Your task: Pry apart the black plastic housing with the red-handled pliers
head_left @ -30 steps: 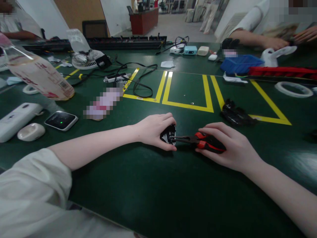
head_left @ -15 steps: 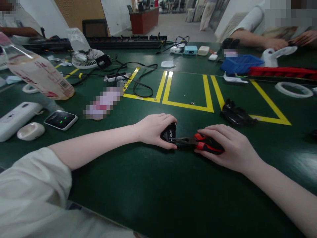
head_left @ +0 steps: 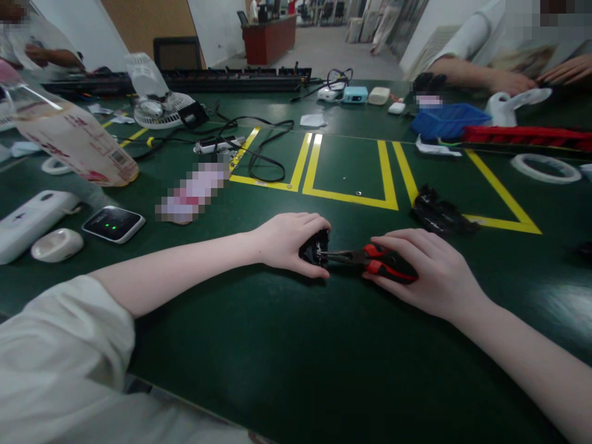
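Observation:
My left hand is wrapped round a small black part above the green table. Red and black long-nose pliers are gripped in my right hand. Their narrow jaws point left and reach the open side of the black part. Whether the jaws pinch anything inside it is too small to tell. A crumpled black piece lies beyond my right hand, on the yellow tape.
At the left are a tilted bottle, a white power bank and a square device. A cable, a blue tray and a tape roll lie farther back. Other people sit across.
The plier tips have shifted slightly up against the black part, and the handles look a little wider apart. My left hand has barely moved. A person's hands at the far right have moved.

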The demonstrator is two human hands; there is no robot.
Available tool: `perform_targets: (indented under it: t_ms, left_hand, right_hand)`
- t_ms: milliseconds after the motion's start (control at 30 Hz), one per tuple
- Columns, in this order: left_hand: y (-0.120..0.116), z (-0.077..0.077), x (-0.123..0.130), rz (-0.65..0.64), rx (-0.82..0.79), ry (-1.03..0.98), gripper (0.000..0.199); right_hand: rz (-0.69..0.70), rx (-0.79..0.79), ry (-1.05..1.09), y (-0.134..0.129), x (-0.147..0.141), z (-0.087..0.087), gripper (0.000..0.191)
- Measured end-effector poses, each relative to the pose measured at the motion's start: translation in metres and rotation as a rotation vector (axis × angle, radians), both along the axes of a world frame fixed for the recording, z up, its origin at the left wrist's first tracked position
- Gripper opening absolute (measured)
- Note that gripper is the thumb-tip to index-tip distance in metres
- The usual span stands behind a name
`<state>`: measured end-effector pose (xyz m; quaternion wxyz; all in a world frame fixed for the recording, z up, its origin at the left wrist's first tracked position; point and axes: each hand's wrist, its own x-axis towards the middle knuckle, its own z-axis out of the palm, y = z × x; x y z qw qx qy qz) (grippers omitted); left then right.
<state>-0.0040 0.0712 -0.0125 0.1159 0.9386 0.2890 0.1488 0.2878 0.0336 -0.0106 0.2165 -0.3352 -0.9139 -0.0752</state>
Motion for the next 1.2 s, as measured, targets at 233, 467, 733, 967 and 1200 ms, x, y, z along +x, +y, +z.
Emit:
perform_targets:
  t_ms: [233, 467, 733, 967, 1200]
  left_hand:
    - [0.0009, -0.0005, -0.0005, -0.006, 0.004, 0.006, 0.074]
    - [0.0011, 0.0006, -0.0005, -0.015, 0.02, 0.023, 0.073]
    - [0.0012, 0.0013, -0.0006, -0.013, 0.003, 0.013, 0.071]
    - [-0.0015, 0.0006, 0.0019, 0.009, -0.004, 0.008, 0.068]
    - [-0.0016, 0.0006, 0.0017, 0.018, -0.028, -0.008, 0.067]
  right_hand:
    - [0.013, -0.01, -0.008, 0.0007, 0.0009, -0.0001, 0.041]
    - [0.022, -0.021, -0.004, 0.0009, 0.0006, 0.0004, 0.04]
    - [0.028, 0.014, -0.025, -0.0011, 0.0006, -0.0001, 0.038]
    - [0.063, 0.108, -0.02, -0.0004, -0.0006, 0.0002, 0.038]
    - [0.043, 0.052, 0.015, -0.0002, -0.0008, 0.0006, 0.042]
